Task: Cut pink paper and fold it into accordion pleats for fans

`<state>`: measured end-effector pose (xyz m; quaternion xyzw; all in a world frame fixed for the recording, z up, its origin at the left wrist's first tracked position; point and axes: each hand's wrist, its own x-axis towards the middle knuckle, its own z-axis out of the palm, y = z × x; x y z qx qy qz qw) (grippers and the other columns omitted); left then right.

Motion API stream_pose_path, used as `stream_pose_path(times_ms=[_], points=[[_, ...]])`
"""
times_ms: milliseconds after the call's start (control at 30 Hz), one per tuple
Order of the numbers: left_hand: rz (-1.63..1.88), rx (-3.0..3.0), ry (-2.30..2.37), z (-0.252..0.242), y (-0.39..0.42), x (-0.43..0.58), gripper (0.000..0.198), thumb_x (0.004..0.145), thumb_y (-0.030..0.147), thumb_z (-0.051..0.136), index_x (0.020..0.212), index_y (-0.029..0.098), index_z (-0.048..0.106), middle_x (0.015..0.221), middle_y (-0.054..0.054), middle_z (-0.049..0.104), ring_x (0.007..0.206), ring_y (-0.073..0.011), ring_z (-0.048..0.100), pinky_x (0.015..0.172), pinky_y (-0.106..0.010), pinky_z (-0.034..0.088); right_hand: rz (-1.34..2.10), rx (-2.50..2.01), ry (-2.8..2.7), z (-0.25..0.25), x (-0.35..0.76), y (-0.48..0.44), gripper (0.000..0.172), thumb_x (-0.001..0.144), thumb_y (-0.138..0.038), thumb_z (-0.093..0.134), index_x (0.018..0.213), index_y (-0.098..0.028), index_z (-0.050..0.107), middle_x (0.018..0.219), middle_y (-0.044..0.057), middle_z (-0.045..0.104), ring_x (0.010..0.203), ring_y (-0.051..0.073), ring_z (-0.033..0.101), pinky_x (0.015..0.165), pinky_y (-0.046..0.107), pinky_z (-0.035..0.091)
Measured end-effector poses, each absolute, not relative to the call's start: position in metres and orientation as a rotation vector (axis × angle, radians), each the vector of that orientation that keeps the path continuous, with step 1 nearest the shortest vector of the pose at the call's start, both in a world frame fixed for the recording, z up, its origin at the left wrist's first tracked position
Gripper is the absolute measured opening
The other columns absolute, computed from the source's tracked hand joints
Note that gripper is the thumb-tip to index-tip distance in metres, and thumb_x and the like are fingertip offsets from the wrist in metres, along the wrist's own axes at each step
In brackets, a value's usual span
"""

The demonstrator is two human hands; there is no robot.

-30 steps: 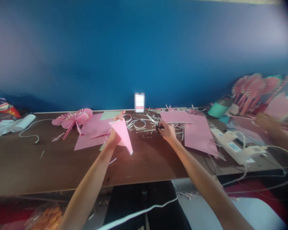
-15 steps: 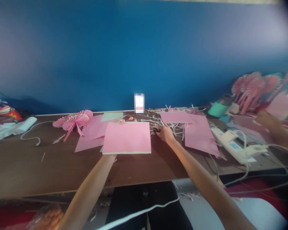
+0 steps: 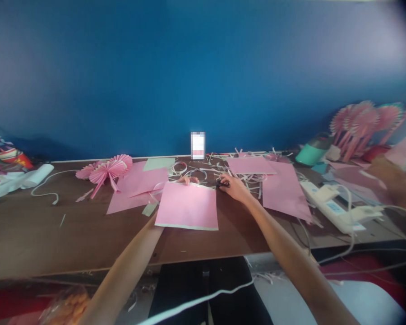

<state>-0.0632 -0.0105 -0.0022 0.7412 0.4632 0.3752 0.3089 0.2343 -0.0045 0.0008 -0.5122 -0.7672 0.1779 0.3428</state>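
Note:
My left hand [image 3: 188, 180] grips a sheet of pink paper [image 3: 187, 205] from beneath. Its fingertips curl over the far edge, and the rest of the hand is hidden under the sheet. A pale strip runs along the paper's near edge and another along its far edge. Just right of the sheet, my right hand [image 3: 235, 187] is closed around small black-handled scissors [image 3: 223, 183]; their blades are hard to make out. Cut paper strips [image 3: 216, 169] lie tangled beyond both hands. Larger pink sheets [image 3: 284, 189] rest to the right, and another pink sheet [image 3: 140, 180] to the left.
Folded pink paper fans [image 3: 108, 174] lie at left, and more fans [image 3: 358, 119] stand at far right. A power strip [image 3: 331, 207] with cables, a green-and-dark container [image 3: 313, 151] and another person's blurred arm [image 3: 392, 180] are on the right. A phone [image 3: 198, 145] leans against the wall.
The pink sheet has come nearer and slightly right, and it is now tilted, with my left fingers showing at its far edge. My right hand with the scissors has hardly moved.

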Motion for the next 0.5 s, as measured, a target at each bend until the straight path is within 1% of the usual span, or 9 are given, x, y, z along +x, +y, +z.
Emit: stream_pose_path(times_ms=[67, 100, 133, 200, 300, 367, 433, 467, 500], points=[[1.011, 1.922, 1.19, -0.005, -0.015, -0.066, 0.047, 0.076, 0.059, 0.045, 0.103, 0.024, 0.06, 0.107, -0.016, 0.063, 0.093, -0.0308, 0.061, 0.076, -0.047, 0.044, 0.413, -1.286, -2.076, 0.002, 0.232, -0.006, 0.029, 0.074, -0.02, 0.062, 0.102, -0.024, 0.064, 0.095, 0.003, 0.068, 0.089, 0.02, 0.062, 0.082, 0.035, 0.047], [1.016, 1.919, 1.176, -0.007, -0.018, -0.068, 0.048, 0.078, 0.059, 0.041, 0.104, 0.023, 0.059, 0.107, -0.016, 0.063, 0.093, -0.0299, 0.061, 0.076, -0.047, 0.044, 0.396, -1.266, -2.112, 0.003, 0.231, -0.007, 0.022, 0.076, -0.02, 0.059, 0.096, -0.025, 0.067, 0.096, 0.003, 0.069, 0.091, 0.02, 0.062, 0.084, 0.035, 0.046], [1.032, 1.914, 1.168, -0.008, -0.021, -0.069, 0.048, 0.08, 0.058, 0.038, 0.105, 0.023, 0.059, 0.106, -0.017, 0.063, 0.092, -0.0289, 0.061, 0.076, -0.047, 0.045, 0.382, -1.252, -2.135, 0.004, 0.229, -0.008, 0.019, 0.079, -0.02, 0.056, 0.093, -0.025, 0.068, 0.096, 0.003, 0.069, 0.093, 0.021, 0.062, 0.085, 0.036, 0.046], [1.04, 1.886, 1.127, -0.01, -0.025, -0.071, 0.047, 0.083, 0.057, 0.036, 0.105, 0.022, 0.058, 0.103, -0.017, 0.063, 0.091, -0.0275, 0.061, 0.075, -0.045, 0.046, 0.356, -1.243, -2.119, 0.006, 0.226, -0.01, 0.021, 0.083, -0.022, 0.052, 0.092, -0.026, 0.07, 0.098, 0.003, 0.069, 0.096, 0.021, 0.061, 0.087, 0.037, 0.045], [1.038, 1.78, 1.048, -0.008, -0.026, -0.068, 0.045, 0.082, 0.057, 0.037, 0.097, 0.021, 0.059, 0.096, -0.015, 0.064, 0.091, -0.0277, 0.061, 0.073, -0.043, 0.047, 0.39, -1.263, -1.948, 0.01, 0.222, -0.013, 0.026, 0.086, -0.032, 0.047, 0.1, -0.025, 0.068, 0.1, 0.004, 0.069, 0.094, 0.021, 0.062, 0.085, 0.035, 0.047], [1.035, 1.718, 1.001, -0.005, -0.025, -0.066, 0.044, 0.082, 0.057, 0.037, 0.094, 0.021, 0.06, 0.095, -0.013, 0.064, 0.091, -0.0277, 0.061, 0.071, -0.042, 0.048, 0.565, -1.263, -1.849, 0.011, 0.218, -0.015, 0.034, 0.089, -0.041, 0.041, 0.104, -0.023, 0.066, 0.094, 0.005, 0.069, 0.085, 0.02, 0.064, 0.074, 0.033, 0.05], [1.04, 1.693, 0.98, -0.004, -0.025, -0.064, 0.042, 0.083, 0.055, 0.037, 0.096, 0.023, 0.06, 0.095, -0.013, 0.065, 0.091, -0.0268, 0.061, 0.071, -0.043, 0.049, 0.791, -1.222, -1.829, 0.011, 0.213, -0.017, 0.04, 0.088, -0.047, 0.04, 0.105, -0.022, 0.065, 0.085, 0.004, 0.069, 0.074, 0.018, 0.064, 0.063, 0.029, 0.051], [1.047, 1.698, 0.99, -0.003, -0.025, -0.063, 0.041, 0.084, 0.053, 0.037, 0.098, 0.023, 0.06, 0.095, -0.013, 0.065, 0.091, -0.0262, 0.062, 0.071, -0.043, 0.049, 0.865, -1.19, -1.849, 0.011, 0.211, -0.018, 0.038, 0.085, -0.048, 0.045, 0.103, -0.022, 0.066, 0.084, 0.004, 0.069, 0.073, 0.018, 0.063, 0.062, 0.028, 0.05], [1.056, 1.717, 1.015, -0.002, -0.025, -0.062, 0.04, 0.084, 0.052, 0.037, 0.1, 0.024, 0.061, 0.094, -0.013, 0.065, 0.091, -0.0257, 0.062, 0.072, -0.044, 0.049, 0.908, -1.153, -1.869, 0.011, 0.209, -0.019, 0.035, 0.082, -0.048, 0.051, 0.099, -0.022, 0.067, 0.083, 0.003, 0.069, 0.074, 0.018, 0.063, 0.064, 0.028, 0.05]])
